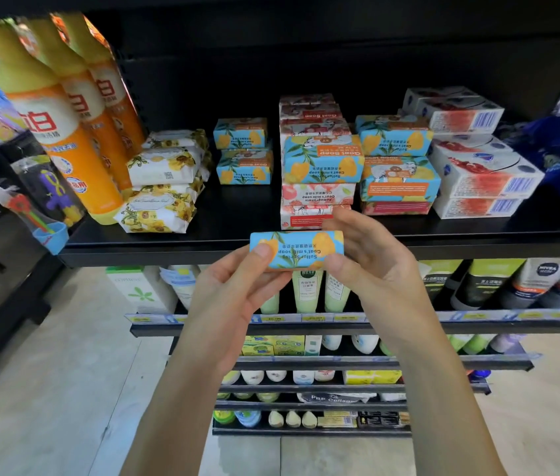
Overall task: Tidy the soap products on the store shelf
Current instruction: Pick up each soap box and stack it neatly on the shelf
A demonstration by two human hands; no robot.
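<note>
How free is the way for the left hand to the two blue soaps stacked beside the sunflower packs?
Probably yes, once freed: the left hand and right hand both hold a blue soap bar, but bare shelf lies before the stacked blue soaps, nothing blocking.

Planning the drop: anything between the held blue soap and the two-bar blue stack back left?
Nothing visible. The shelf before the blue stack is bare from the held soap onward; sunflower packs lie left of that path, the tall mixed stack right.
</note>
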